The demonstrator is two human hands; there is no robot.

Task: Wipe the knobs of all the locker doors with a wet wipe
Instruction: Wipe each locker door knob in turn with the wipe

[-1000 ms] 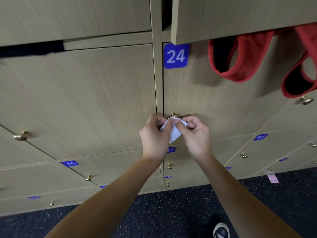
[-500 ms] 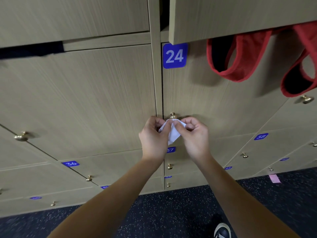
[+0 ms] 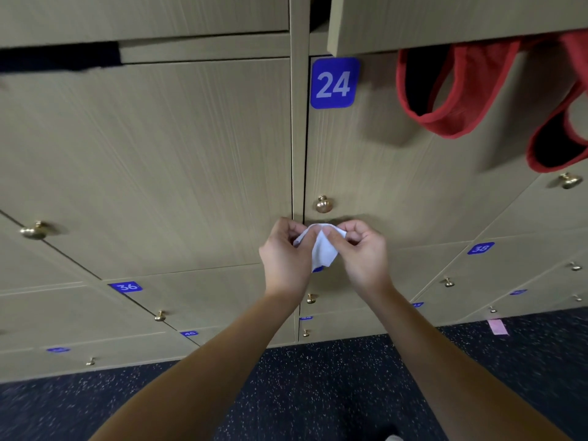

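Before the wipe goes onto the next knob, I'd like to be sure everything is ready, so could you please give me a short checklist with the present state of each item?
1. Wet wipe in hand: ok, the left hand and the right hand both pinch it.
2. Wipe spread out for wiping: not ok, it hangs bunched between the fingers.
3. Knob of locker 24 unobstructed: ok, it sits just above the hands with nothing over it.
4. Wipe touching that knob: not ok, there is a gap between them.
5. Red garment away from the knob: ok, it hangs up and to the right.
6. Wipe damp enough: cannot tell.
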